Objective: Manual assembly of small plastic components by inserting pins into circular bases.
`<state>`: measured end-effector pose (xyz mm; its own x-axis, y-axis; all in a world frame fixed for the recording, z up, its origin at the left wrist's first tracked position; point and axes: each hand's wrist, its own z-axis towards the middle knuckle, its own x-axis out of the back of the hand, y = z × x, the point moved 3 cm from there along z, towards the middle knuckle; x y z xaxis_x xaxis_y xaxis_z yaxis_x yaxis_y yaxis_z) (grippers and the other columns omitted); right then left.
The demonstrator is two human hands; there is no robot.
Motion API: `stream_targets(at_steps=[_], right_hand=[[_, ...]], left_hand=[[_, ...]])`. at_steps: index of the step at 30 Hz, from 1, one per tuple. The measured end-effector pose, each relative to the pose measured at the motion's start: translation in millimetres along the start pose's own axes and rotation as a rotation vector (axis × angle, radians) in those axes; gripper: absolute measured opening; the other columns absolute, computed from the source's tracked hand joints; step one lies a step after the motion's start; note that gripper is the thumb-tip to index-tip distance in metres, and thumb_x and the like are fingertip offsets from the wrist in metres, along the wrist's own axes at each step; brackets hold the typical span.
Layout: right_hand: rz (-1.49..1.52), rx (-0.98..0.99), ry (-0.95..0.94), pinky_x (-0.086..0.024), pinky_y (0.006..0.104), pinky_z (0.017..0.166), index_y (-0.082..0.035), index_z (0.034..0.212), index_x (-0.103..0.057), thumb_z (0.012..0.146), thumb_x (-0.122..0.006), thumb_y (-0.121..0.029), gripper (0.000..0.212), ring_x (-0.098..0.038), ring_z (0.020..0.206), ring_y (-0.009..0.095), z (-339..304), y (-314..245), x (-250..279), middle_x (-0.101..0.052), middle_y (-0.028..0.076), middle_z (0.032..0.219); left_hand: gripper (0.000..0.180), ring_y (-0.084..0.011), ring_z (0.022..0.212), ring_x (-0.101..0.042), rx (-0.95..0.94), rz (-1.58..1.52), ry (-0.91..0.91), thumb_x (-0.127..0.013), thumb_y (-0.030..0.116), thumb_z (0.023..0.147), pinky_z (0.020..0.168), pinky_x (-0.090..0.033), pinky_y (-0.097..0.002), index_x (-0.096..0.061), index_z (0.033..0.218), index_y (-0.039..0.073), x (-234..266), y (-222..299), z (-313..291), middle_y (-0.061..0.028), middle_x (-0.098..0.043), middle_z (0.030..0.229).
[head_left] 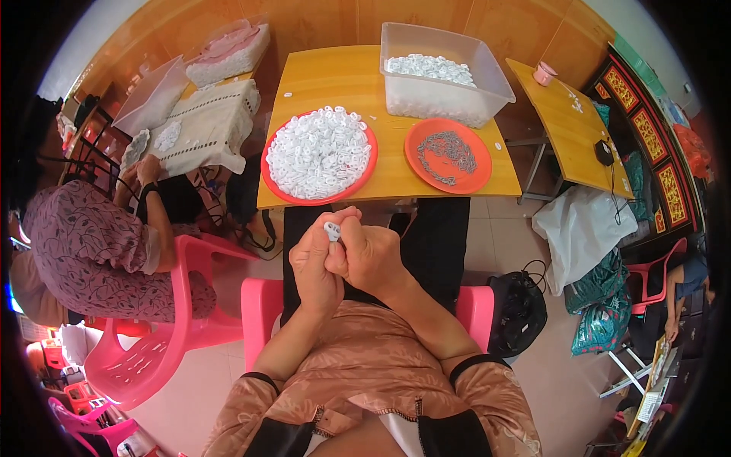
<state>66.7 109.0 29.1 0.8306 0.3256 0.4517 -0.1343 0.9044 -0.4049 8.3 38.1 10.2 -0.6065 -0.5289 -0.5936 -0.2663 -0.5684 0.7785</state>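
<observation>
My left hand (314,270) and my right hand (373,257) are pressed together above my lap, just before the table's front edge. Between their fingertips is a small white plastic piece (333,230) with holes in it; both hands pinch it. The fingers partly cover it, so its full shape is hidden. On the table ahead, a red plate (266,174) is heaped with similar white plastic pieces (320,152). To its right, an orange-red plate (476,180) carries many small grey metal pieces (449,154), too small to name exactly.
A clear plastic bin (449,97) of white pieces stands at the back of the yellow table (327,72). At left, a person (99,251) works beside a pink chair (183,297). A black bag (518,314) sits to my right, near a white sack (579,228).
</observation>
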Motion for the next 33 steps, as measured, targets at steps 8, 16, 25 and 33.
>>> stream_targets(at_steps=[8,16,25,33], right_hand=[[-0.011,-0.092,0.005,-0.043,0.0329,0.041,-0.005,0.078,-0.047,0.079,-0.058,-0.016,0.016,-0.055,0.045,0.023,-5.9,0.7,-6.3,-0.051,0.008,0.052],[-0.033,-0.124,-0.046,-0.044,0.0348,0.043,-0.004,0.083,-0.049,0.083,-0.057,-0.017,0.015,-0.057,0.048,0.024,-7.5,4.3,-8.9,-0.053,0.009,0.055],[0.276,-0.346,-0.062,-0.044,0.0401,0.047,-0.004,0.088,-0.053,0.090,-0.051,-0.018,0.014,-0.058,0.053,0.033,-4.3,3.4,-11.7,-0.052,0.017,0.059],[0.814,-0.768,-0.132,-0.025,0.0200,0.043,-0.004,0.079,-0.052,0.097,-0.041,-0.021,0.027,-0.033,0.047,0.003,1.2,1.3,-0.7,-0.039,-0.004,0.053]], left_hand=[[0.035,-0.0156,0.092,-0.058,0.070,0.126,0.052,-0.044,0.025,0.097,0.082,-0.045,-0.0257,-0.060,0.102,-0.006,2.5,2.0,2.3,-0.0141,-0.063,0.102],[0.035,-0.0161,0.094,-0.059,0.097,-0.060,0.125,-0.040,0.024,0.098,0.083,-0.046,-0.0260,-0.057,0.108,-0.005,-0.4,-7.8,3.8,-0.0140,-0.062,0.104],[0.034,-0.0160,0.094,-0.059,0.141,0.036,0.115,-0.042,0.026,0.097,0.083,-0.047,-0.0262,-0.056,0.109,-0.003,10.3,-11.9,3.2,-0.0111,-0.061,0.106],[0.031,-0.0083,0.083,-0.058,0.261,0.042,-0.206,-0.046,0.018,0.095,0.073,-0.047,-0.0209,-0.054,0.118,-0.001,10.6,-2.0,11.1,-0.0058,-0.061,0.107]])
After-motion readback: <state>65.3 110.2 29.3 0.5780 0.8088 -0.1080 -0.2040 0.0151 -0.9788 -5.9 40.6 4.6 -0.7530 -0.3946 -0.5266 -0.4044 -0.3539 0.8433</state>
